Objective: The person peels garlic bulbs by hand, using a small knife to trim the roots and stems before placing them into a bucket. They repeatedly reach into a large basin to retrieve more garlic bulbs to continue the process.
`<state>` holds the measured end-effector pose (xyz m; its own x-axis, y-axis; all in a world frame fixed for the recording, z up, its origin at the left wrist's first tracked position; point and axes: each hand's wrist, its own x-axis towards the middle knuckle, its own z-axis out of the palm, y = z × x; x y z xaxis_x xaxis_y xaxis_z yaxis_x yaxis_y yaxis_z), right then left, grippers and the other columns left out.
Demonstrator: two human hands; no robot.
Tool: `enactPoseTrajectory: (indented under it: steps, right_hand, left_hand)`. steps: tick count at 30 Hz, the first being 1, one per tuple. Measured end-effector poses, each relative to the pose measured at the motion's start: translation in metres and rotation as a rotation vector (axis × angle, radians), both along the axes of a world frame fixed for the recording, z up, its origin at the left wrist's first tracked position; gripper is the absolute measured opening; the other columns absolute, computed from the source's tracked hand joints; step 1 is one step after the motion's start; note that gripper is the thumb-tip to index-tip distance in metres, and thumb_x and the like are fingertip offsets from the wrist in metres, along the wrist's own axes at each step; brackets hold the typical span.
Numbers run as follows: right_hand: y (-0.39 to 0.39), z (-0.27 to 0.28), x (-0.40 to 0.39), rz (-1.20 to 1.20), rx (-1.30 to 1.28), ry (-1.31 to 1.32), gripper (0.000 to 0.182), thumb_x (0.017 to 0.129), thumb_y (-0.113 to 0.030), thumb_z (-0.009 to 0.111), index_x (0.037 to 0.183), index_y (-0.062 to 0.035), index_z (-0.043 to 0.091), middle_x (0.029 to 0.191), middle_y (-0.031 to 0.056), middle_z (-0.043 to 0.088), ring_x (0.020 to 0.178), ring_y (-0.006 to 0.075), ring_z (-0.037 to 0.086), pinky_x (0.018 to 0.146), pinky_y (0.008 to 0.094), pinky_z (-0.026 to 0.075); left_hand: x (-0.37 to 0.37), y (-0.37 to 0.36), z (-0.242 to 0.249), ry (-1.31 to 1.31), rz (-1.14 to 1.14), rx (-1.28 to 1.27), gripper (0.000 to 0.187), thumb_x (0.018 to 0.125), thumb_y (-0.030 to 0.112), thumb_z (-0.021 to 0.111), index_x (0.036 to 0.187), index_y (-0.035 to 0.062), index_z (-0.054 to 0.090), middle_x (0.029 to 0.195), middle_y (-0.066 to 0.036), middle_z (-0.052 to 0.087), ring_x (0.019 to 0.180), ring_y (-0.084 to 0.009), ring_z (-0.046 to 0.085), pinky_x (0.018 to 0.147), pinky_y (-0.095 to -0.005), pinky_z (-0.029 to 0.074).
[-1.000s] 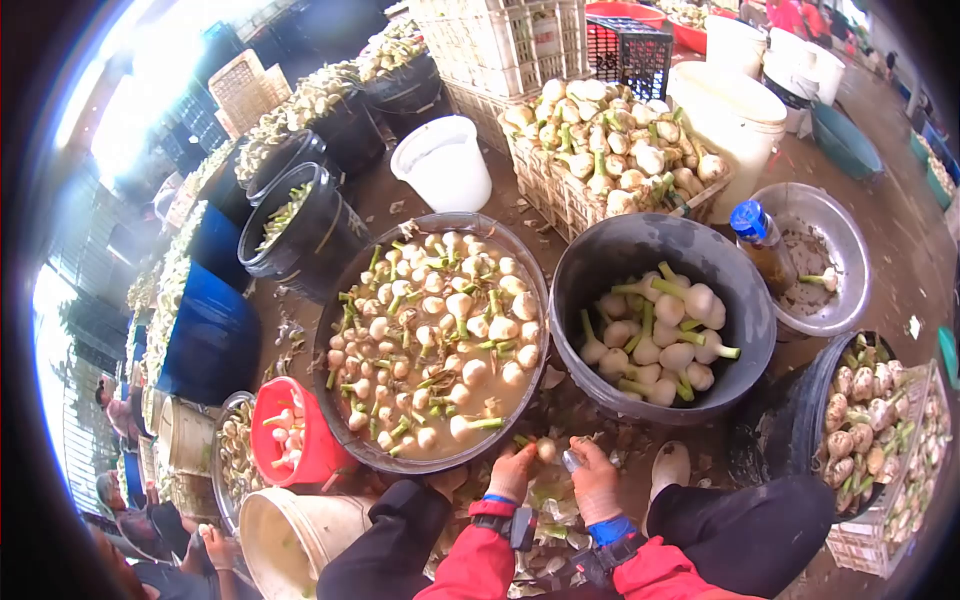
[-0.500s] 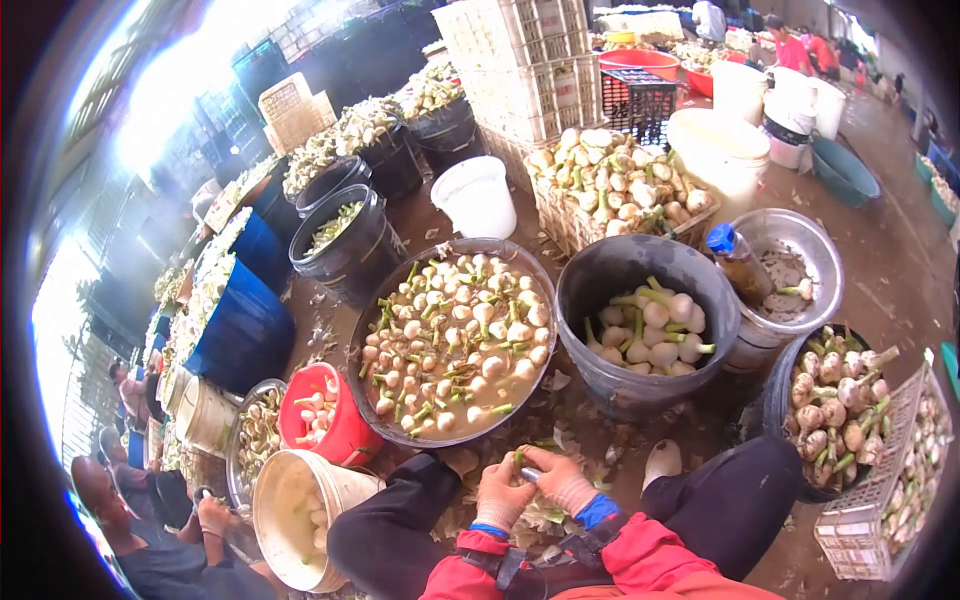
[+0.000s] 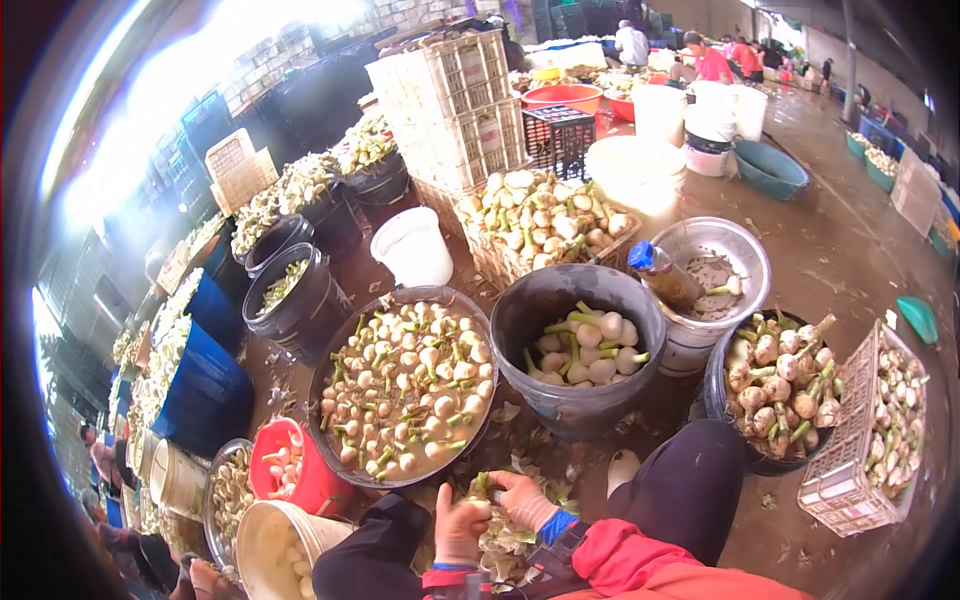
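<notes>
My left hand (image 3: 458,527) is closed around a garlic bulb (image 3: 481,508), its thumb pointing upward and a short green stem on top. My right hand (image 3: 522,500) is curled, with its fingertips at the stem; what lies inside its grip is hidden. Peelings (image 3: 508,548) lie beneath both hands, between my legs. Just beyond them stands a wide dark tub (image 3: 318,440) of garlic bulbs in murky water. A grey bucket (image 3: 575,400) to its right holds white bulbs with green stems.
Unpeeled garlic fills a black bucket (image 3: 712,395) and a plastic crate (image 3: 835,490) on my right. A red bucket (image 3: 325,490) and a cream bucket (image 3: 325,535) stand on my left. A bottle (image 3: 672,280) rests in a pale bucket (image 3: 755,285). Stacked crates (image 3: 445,80) rise behind.
The view has turned right and up, so the containers appear further left and lower. My hands have drawn slightly apart, and the bulb in my left hand now shows.
</notes>
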<state>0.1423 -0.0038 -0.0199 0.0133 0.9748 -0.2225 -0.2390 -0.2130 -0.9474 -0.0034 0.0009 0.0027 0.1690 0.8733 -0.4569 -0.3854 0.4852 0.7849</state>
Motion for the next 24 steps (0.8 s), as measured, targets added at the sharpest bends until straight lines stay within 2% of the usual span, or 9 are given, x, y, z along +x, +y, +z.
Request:
enactPoseTrajectory:
  steps: [4,7,9,11,15,17,19,22,24]
  right_hand:
    - [0.003,-0.005,-0.008,-0.021,0.128,-0.064,0.038,0.080,0.006,0.053,0.117,-0.0002,0.057,0.111,0.0070,0.061,0.100,0.0148,0.057,0.087,0.0255,0.045]
    - [-0.006,0.003,-0.004,0.027,-0.011,0.505,0.040,0.081,0.000,0.061,0.120,-0.0011,0.056,0.110,0.0041,0.061,0.098,0.0129,0.057,0.086,0.0261,0.047]
    - [-0.005,0.025,-0.003,-0.022,-0.102,0.360,0.040,0.081,-0.002,0.063,0.121,-0.0010,0.056,0.110,0.0041,0.062,0.098,0.0129,0.057,0.086,0.0258,0.047]
    - [-0.006,0.031,0.000,-0.064,-0.197,0.217,0.041,0.081,-0.004,0.064,0.121,-0.0009,0.055,0.109,0.0041,0.062,0.098,0.0129,0.057,0.085,0.0255,0.047]
    - [-0.002,0.010,-0.006,-0.143,-0.090,0.415,0.037,0.082,-0.007,0.065,0.118,-0.0009,0.057,0.104,0.0043,0.063,0.095,0.0118,0.058,0.083,0.0244,0.047]
    - [-0.005,0.011,-0.007,-0.160,-0.003,0.297,0.034,0.083,-0.005,0.063,0.116,-0.0003,0.058,0.101,0.0046,0.064,0.093,0.0113,0.058,0.081,0.0239,0.047]
    - [-0.005,0.015,-0.007,-0.137,-0.128,0.442,0.033,0.083,-0.003,0.061,0.116,-0.0032,0.059,0.102,0.0057,0.064,0.091,0.0104,0.057,0.080,0.0238,0.047]
    - [-0.003,-0.004,-0.012,-0.166,-0.059,0.379,0.032,0.083,-0.004,0.060,0.115,-0.0059,0.060,0.104,0.0056,0.064,0.093,0.0122,0.058,0.083,0.0246,0.046]
    - [-0.003,0.019,-0.007,-0.195,-0.033,-0.030,0.033,0.083,-0.004,0.059,0.115,-0.0066,0.060,0.107,0.0059,0.064,0.098,0.0153,0.059,0.087,0.0258,0.045]
  left_hand:
    - [-0.007,0.000,0.001,-0.435,0.097,-0.312,0.030,0.084,0.041,0.050,0.103,0.0187,0.058,0.092,-0.005,0.062,0.064,-0.0225,0.056,0.046,-0.0282,0.042]
    - [-0.004,0.000,-0.005,-0.368,0.091,-0.283,0.038,0.088,0.047,0.044,0.104,0.0148,0.058,0.088,-0.006,0.063,0.063,-0.0209,0.056,0.042,-0.0254,0.040]
    - [0.003,-0.005,-0.005,-0.282,0.057,-0.238,0.039,0.088,0.046,0.051,0.109,0.0137,0.055,0.088,-0.004,0.061,0.064,-0.0168,0.055,0.044,-0.0248,0.042]
    - [0.007,-0.010,-0.008,0.333,-0.149,0.336,0.050,0.084,0.040,0.063,0.123,0.0105,0.048,0.091,-0.002,0.060,0.067,-0.0116,0.055,0.049,-0.0239,0.045]
    - [0.014,-0.013,0.005,0.341,-0.008,0.395,0.079,0.077,0.041,0.071,0.136,0.0022,0.034,0.094,-0.005,0.060,0.073,-0.0094,0.056,0.055,-0.0234,0.048]
    - [0.005,-0.005,0.005,-0.198,-0.091,0.028,0.072,0.077,0.059,0.060,0.123,0.0063,0.047,0.085,-0.006,0.061,0.055,-0.0140,0.054,0.043,-0.0237,0.042]
    - [-0.007,0.002,0.002,-0.234,-0.109,-0.256,0.065,0.079,0.063,0.055,0.117,0.0101,0.051,0.083,-0.006,0.061,0.053,-0.0134,0.051,0.042,-0.0223,0.038]
    - [-0.040,0.024,-0.054,-0.049,-0.116,-0.171,0.062,0.081,0.055,0.060,0.122,0.0098,0.048,0.090,-0.007,0.059,0.066,-0.0153,0.056,0.050,-0.0261,0.045]
    - [0.017,0.003,-0.006,0.087,0.007,0.053,0.063,0.079,0.049,0.065,0.123,0.0081,0.045,0.091,-0.007,0.057,0.070,-0.0147,0.054,0.053,-0.0265,0.046]
